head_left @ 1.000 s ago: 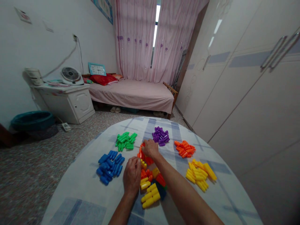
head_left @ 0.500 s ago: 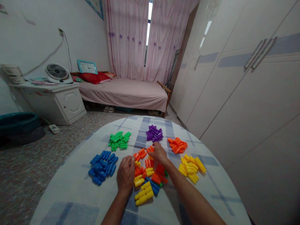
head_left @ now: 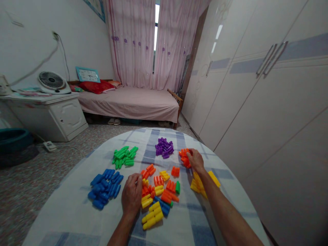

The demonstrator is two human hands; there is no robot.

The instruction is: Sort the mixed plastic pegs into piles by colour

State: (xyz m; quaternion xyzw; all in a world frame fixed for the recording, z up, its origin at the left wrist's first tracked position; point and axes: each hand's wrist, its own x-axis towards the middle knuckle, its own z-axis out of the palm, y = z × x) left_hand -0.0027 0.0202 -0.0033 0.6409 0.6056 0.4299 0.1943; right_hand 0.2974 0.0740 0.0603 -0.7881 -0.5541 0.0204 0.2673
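Note:
A mixed heap of bullet-shaped plastic building pieces (head_left: 159, 180), in orange, yellow, blue and green, lies at the middle of the table. My left hand (head_left: 132, 194) rests against its left side with curled fingers; their tips are partly hidden, and I cannot make out what they hold, if anything. Over the orange pile (head_left: 183, 154) at the right, my right hand (head_left: 196, 160) has its fingers pinched on an orange building piece. My right forearm partly covers the yellow pile (head_left: 196, 184). A single orange cluster (head_left: 175, 172) lies between the heap and the orange pile.
Around the heap sit a blue pile (head_left: 104, 188), a green pile (head_left: 124, 157) and a purple pile (head_left: 164, 147). A checked cloth (head_left: 66, 205) covers the round table. Beyond are a bed (head_left: 128, 102), a cabinet with a fan (head_left: 52, 82) and a wardrobe (head_left: 256, 119).
My right hand has moved right from the top of the mixed heap to the orange pile, taking an orange piece along. My left hand stays by the heap. The view has turned slightly right.

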